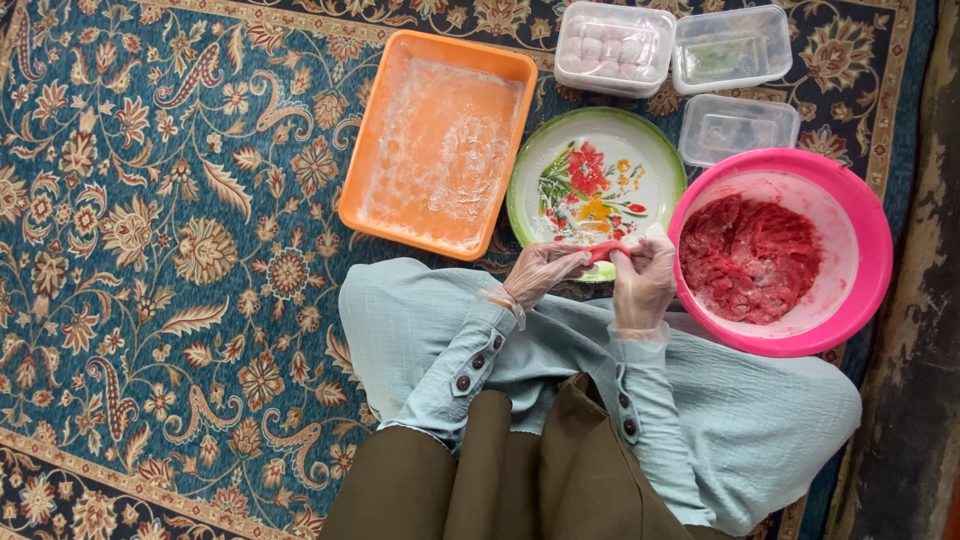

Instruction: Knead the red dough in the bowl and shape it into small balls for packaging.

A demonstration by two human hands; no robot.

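1. Underneath everything lies a blue patterned carpet [170, 230] with flowers and leaves, and the person sits on it in pale blue sleeves and a brown garment.
2. At the right stands a pink bowl [868, 215], round and deep, holding a red minced mixture [750, 258] smeared up its inner wall.
3. To the left of centre lies an orange tray [365, 180], rectangular, its floor coated with a whitish film.
4. Between tray and bowl sits a round plate [560, 150] with a green rim and painted red and yellow flowers.
5. Along the top edge are three clear plastic boxes: one [615, 45] filled with pale pink balls, one [732, 45] beside it with something greenish inside, and a third [738, 127] below it, just above the bowl.
6. The left hand [540, 272] and the right hand [645, 280], both in thin clear gloves, meet over the near rim of the plate, just left of the bowl.
7. Smallest is a red lump of the mixture [606, 250], pinched between the fingertips of both hands, which close on it from either side.
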